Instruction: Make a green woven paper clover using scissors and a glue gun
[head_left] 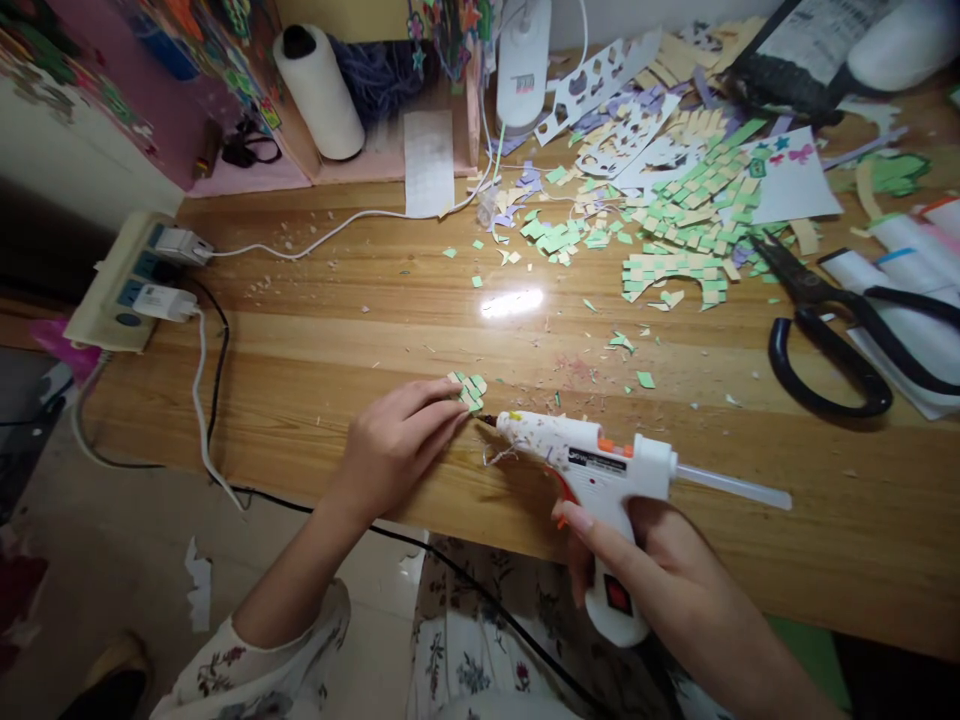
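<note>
My right hand [660, 575] grips the handle of a white hot glue gun [592, 470], one finger near its orange trigger. The gun's nozzle points left at a small cluster of green and cream paper squares [470, 390] on the wooden desk [337, 330]. My left hand [397, 440] rests on the desk, fingertips pressed together on the edge of that cluster. A clear glue stick [735, 488] juts from the back of the gun.
Black scissors [832, 330] lie at the right. A heap of green and cream paper scraps [675, 225] covers the back right. A power strip [127, 285] with plugs hangs off the left edge. A white thread cone [319, 90] stands at the back.
</note>
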